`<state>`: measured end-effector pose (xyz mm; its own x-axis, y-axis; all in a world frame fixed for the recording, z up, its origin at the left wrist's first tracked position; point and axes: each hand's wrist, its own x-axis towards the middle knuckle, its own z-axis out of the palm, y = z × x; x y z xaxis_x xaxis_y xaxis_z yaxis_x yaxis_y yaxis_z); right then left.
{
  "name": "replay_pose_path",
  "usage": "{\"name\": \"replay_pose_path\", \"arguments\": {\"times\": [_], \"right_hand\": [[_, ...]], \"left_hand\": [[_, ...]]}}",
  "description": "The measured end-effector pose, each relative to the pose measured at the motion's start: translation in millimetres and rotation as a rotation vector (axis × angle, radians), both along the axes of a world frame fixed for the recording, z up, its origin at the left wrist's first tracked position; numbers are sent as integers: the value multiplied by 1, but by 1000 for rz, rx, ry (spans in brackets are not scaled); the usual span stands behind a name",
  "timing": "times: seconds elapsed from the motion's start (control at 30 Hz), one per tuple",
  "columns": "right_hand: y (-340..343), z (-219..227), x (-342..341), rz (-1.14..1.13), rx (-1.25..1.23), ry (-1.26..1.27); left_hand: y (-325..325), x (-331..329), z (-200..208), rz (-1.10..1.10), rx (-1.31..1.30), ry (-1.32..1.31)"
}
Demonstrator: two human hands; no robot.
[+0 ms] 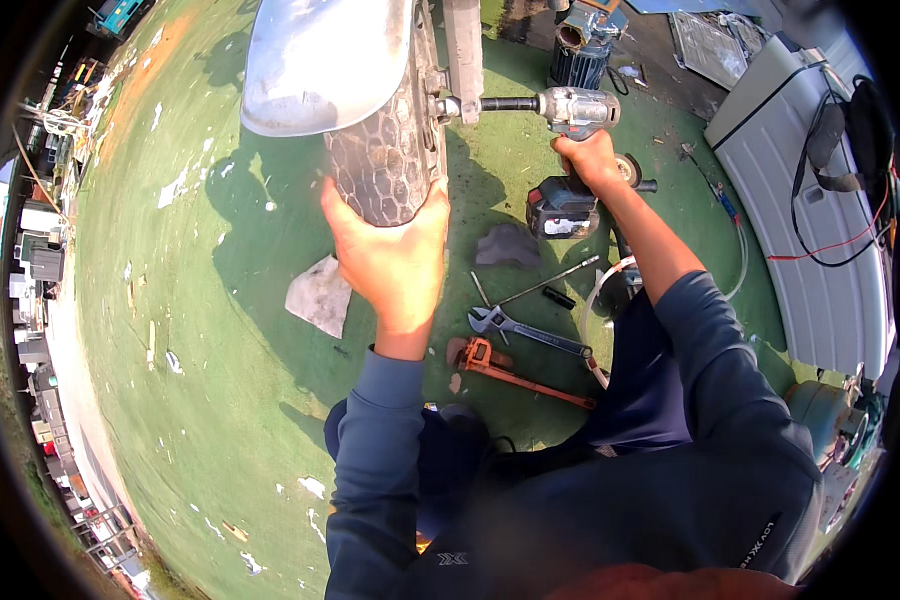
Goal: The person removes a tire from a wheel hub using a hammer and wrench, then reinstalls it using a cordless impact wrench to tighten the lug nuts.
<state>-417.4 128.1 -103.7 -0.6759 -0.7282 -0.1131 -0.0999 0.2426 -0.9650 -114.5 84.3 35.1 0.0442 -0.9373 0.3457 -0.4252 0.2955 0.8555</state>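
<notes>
My left hand (395, 255) clasps the lower end of a worn, knobbly tyre (378, 170), thumb on one side and fingers on the other. A shiny metal mudguard (325, 65) covers the upper part of the tyre. In my right hand (592, 162) is the handle of a cordless impact wrench (580, 106), its battery (562, 208) hanging below. From its nose a dark extension (510, 104) runs left to the wheel's hub area, beside a grey metal leg (463, 60). The exact seat of the socket on the fastener is too small to tell.
On the green ground before me lie an adjustable wrench (535, 334), an orange pipe wrench (525, 380) and a thin rod (550, 279). A pale flat piece (319, 297) lies left. A blue motor (578, 60) stands behind; a white panelled box with cables (810, 200) is right.
</notes>
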Motion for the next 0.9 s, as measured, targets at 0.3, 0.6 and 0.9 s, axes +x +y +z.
{"name": "replay_pose_path", "arguments": {"times": [0.3,0.6,0.9], "right_hand": [[0,-7,-8,30,-55,0],[-2,-14,-15,54,-32,-9],[-2,-14,-10,28,-33,-51]], "left_hand": [[9,-2,-5,45,-71,-44],[6,0,-3,53,-94,-11],[13,-8,-11,52,-155,-25]]}}
